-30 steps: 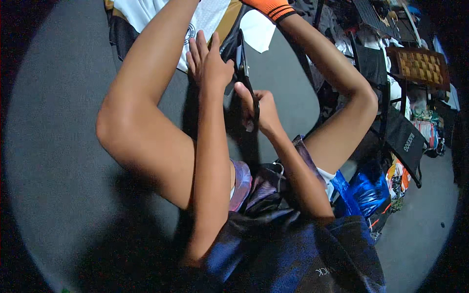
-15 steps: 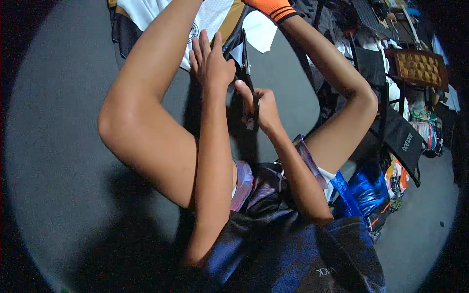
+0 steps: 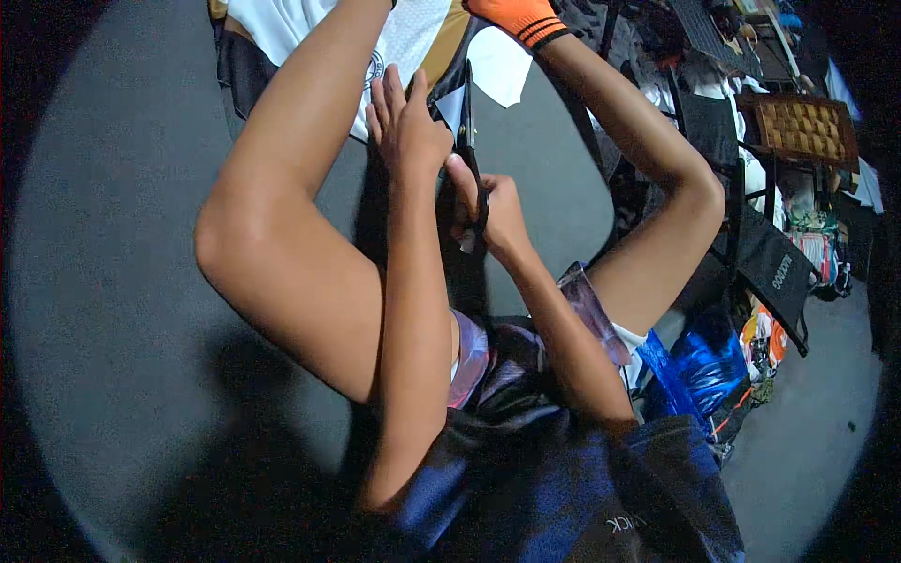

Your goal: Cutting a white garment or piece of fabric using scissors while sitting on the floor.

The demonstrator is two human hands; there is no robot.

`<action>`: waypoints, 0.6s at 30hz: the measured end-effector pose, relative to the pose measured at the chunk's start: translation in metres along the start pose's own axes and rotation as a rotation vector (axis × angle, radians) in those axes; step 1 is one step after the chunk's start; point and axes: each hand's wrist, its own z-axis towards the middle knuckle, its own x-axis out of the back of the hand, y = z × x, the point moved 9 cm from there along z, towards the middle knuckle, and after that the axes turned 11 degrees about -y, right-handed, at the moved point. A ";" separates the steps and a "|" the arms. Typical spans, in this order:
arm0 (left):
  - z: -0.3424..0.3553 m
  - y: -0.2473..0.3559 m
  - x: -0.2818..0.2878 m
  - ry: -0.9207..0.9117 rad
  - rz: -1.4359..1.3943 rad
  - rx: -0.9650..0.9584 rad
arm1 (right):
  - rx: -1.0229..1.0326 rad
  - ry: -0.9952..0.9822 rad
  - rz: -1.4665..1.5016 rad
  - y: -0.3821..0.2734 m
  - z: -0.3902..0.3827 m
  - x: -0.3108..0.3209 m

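Observation:
A white, gold and black fabric garment (image 3: 427, 28) lies on the floor between my legs. My left hand (image 3: 410, 136) rests over its near edge, fingers stretched out and slightly apart. Just right of it, my right hand (image 3: 496, 211) grips black-handled scissors (image 3: 468, 141), thumb and fingers at the handles. The blades point away from me, along the garment's dark right edge. Beside the blades shows a small pale flap of cloth (image 3: 451, 108). Farther right lies a separate white piece (image 3: 499, 66) with an angled edge.
My bare legs frame the work on both sides, with an orange sock (image 3: 526, 17) at the right foot. To the right stand a black folding chair (image 3: 774, 263) and a woven-topped stool (image 3: 802, 129). A shiny blue bag (image 3: 709, 361) sits beside my right hip on the grey floor (image 3: 122, 244).
My right hand and the scissors have shifted slightly left, closer to my left hand, and the blades stand a little straighter. My left hand stays spread over the fabric.

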 end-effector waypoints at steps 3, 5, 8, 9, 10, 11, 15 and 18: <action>0.003 -0.003 0.001 0.004 -0.031 -0.015 | 0.019 0.020 -0.038 -0.004 0.001 0.000; 0.004 -0.006 0.001 -0.013 -0.022 -0.019 | 0.020 0.030 -0.034 -0.007 0.001 -0.002; 0.005 -0.009 0.000 -0.045 -0.005 -0.027 | 0.022 0.050 -0.027 -0.010 0.001 -0.004; 0.004 -0.007 0.002 -0.017 -0.037 -0.043 | 0.024 0.060 -0.033 -0.011 0.002 -0.004; 0.004 -0.006 0.004 0.010 -0.070 -0.059 | 0.025 0.069 -0.039 -0.011 0.002 -0.003; 0.003 -0.005 0.006 0.038 -0.102 -0.074 | 0.027 0.079 -0.045 -0.012 0.003 -0.002; 0.005 -0.014 0.007 -0.067 -0.141 -0.036 | -0.020 0.087 -0.031 -0.011 0.001 -0.006; 0.006 -0.019 0.014 -0.054 -0.181 -0.066 | -0.025 0.078 -0.016 -0.012 0.002 -0.011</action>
